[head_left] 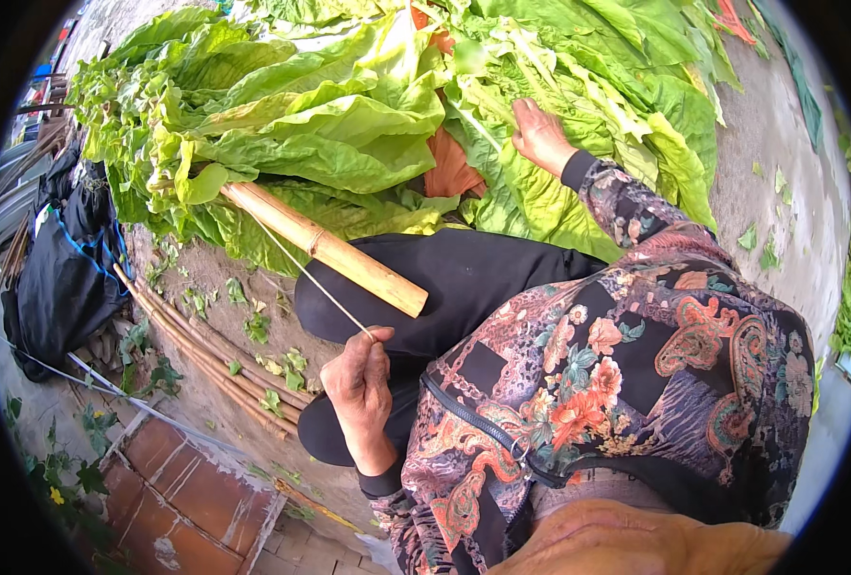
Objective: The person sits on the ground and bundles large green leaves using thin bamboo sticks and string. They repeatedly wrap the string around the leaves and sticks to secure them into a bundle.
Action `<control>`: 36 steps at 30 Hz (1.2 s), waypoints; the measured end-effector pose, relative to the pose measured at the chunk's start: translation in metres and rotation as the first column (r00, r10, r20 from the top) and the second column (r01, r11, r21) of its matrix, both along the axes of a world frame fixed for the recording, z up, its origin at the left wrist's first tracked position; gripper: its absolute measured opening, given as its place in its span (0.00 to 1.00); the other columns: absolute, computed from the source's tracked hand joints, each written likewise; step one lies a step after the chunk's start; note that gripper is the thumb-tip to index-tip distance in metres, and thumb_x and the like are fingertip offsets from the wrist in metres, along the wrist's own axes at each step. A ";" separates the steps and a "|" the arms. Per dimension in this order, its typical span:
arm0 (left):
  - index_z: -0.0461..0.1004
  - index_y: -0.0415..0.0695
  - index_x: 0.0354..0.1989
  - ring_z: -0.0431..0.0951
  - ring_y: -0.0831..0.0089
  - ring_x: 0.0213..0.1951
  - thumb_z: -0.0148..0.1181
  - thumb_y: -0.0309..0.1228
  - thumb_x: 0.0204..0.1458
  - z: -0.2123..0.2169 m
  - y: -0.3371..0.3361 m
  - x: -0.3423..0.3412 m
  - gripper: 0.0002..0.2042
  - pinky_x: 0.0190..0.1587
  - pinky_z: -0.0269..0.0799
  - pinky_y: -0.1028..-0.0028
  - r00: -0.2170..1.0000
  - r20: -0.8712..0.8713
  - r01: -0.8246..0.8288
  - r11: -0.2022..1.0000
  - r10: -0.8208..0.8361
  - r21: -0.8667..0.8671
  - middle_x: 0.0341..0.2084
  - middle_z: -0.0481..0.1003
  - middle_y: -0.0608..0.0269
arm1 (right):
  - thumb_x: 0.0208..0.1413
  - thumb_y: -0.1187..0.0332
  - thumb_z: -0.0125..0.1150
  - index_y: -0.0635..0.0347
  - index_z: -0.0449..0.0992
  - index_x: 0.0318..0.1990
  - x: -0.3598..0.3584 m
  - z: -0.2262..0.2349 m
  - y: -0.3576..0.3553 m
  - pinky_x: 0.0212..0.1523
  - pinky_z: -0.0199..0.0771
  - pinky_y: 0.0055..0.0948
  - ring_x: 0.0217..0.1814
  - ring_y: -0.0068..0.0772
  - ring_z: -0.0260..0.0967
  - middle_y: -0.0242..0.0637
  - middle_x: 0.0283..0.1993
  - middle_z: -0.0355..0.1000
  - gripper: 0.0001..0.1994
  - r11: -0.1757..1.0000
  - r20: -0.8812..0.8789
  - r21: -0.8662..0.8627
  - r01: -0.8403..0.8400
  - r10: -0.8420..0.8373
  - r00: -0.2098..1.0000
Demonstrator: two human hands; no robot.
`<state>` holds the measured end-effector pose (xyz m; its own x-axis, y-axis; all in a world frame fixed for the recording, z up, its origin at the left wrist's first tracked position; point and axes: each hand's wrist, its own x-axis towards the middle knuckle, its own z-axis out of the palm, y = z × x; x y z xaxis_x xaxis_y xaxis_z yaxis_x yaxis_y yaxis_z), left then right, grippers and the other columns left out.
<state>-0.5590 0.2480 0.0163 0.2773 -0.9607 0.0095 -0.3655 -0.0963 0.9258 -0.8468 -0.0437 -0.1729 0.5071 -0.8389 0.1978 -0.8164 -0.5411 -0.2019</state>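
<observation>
Pinched between the fingers of my left hand is a thin cord. It runs tight up to the leafy end of a bamboo pole, whose bare near end rests across my dark-trousered leg. Broad yellow-green leaves, which look like tobacco leaves, hang bunched around the pole's far part and hide it. My right hand reaches into a wide pile of the same leaves at the right. Its fingers curl closed on a leaf there, with the fingertips partly hidden.
Reddish-orange cloth shows between the two heaps of leaves. Several thin poles lie on the ground at my left, near a black sheet-wrapped bundle. A rusty brown panel and green plants are at the lower left. Leaf scraps litter the ground.
</observation>
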 end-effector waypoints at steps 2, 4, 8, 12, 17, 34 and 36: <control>0.74 0.35 0.34 0.62 0.82 0.14 0.51 0.22 0.55 -0.015 -0.008 0.005 0.05 0.18 0.57 0.81 1.000 0.011 0.010 0.998 -0.010 0.065 0.12 0.63 0.68 | 0.46 0.66 0.57 0.66 0.61 0.38 0.018 0.019 -0.007 0.29 0.69 0.39 0.29 0.37 0.66 0.41 0.28 0.62 0.16 0.959 0.106 0.206 0.197 -0.222 0.969; 0.74 0.35 0.34 0.62 0.82 0.14 0.50 0.21 0.55 -0.025 -0.010 -0.001 0.05 0.18 0.57 0.81 0.999 -0.028 0.035 0.995 -0.033 0.093 0.11 0.63 0.68 | 0.49 0.61 0.59 0.66 0.64 0.38 0.002 0.021 -0.036 0.27 0.70 0.40 0.24 0.38 0.66 0.42 0.29 0.64 0.18 0.957 -0.071 0.077 0.279 -0.274 0.959; 0.73 0.35 0.35 0.62 0.82 0.14 0.50 0.21 0.55 -0.033 -0.016 -0.010 0.05 0.18 0.58 0.81 0.996 -0.078 0.045 0.997 -0.041 0.056 0.11 0.61 0.68 | 0.49 0.64 0.59 0.62 0.68 0.39 -0.034 -0.016 -0.069 0.28 0.70 0.43 0.29 0.47 0.71 0.47 0.32 0.69 0.14 0.975 -0.235 -0.115 0.190 -0.212 0.949; 0.73 0.35 0.36 0.62 0.84 0.14 0.49 0.20 0.55 -0.033 -0.004 -0.003 0.06 0.18 0.57 0.82 0.994 -0.105 0.035 0.996 -0.027 0.079 0.11 0.61 0.69 | 0.46 0.68 0.59 0.59 0.72 0.35 -0.009 0.008 -0.054 0.30 0.72 0.42 0.30 0.45 0.72 0.45 0.37 0.68 0.09 0.982 -0.201 -0.108 0.157 -0.177 0.963; 0.74 0.34 0.35 0.62 0.84 0.14 0.49 0.19 0.55 -0.030 -0.015 -0.009 0.06 0.18 0.57 0.82 0.993 -0.118 0.023 1.000 -0.021 0.010 0.11 0.62 0.70 | 0.47 0.70 0.54 0.63 0.72 0.38 -0.005 -0.028 -0.087 0.30 0.75 0.42 0.32 0.46 0.75 0.48 0.36 0.70 0.10 0.954 -0.369 -0.103 0.282 -0.300 0.880; 0.75 0.36 0.35 0.63 0.79 0.11 0.51 0.20 0.53 0.026 -0.045 0.014 0.06 0.17 0.58 0.78 0.981 0.156 0.145 0.972 -0.117 -0.184 0.10 0.60 0.67 | 0.55 0.70 0.51 0.68 0.57 0.60 0.167 0.148 -0.033 0.56 0.60 0.26 0.55 0.28 0.61 0.40 0.53 0.65 0.25 0.586 0.678 0.420 -0.693 0.305 0.668; 0.75 0.38 0.34 0.64 0.78 0.12 0.53 0.21 0.53 0.046 -0.059 0.021 0.05 0.17 0.58 0.78 0.950 0.289 0.191 0.954 -0.120 -0.233 0.11 0.61 0.64 | 0.54 0.71 0.53 0.68 0.61 0.56 0.239 0.144 -0.033 0.44 0.68 0.32 0.41 0.37 0.69 0.50 0.40 0.70 0.22 0.650 0.510 0.038 -0.759 0.640 0.574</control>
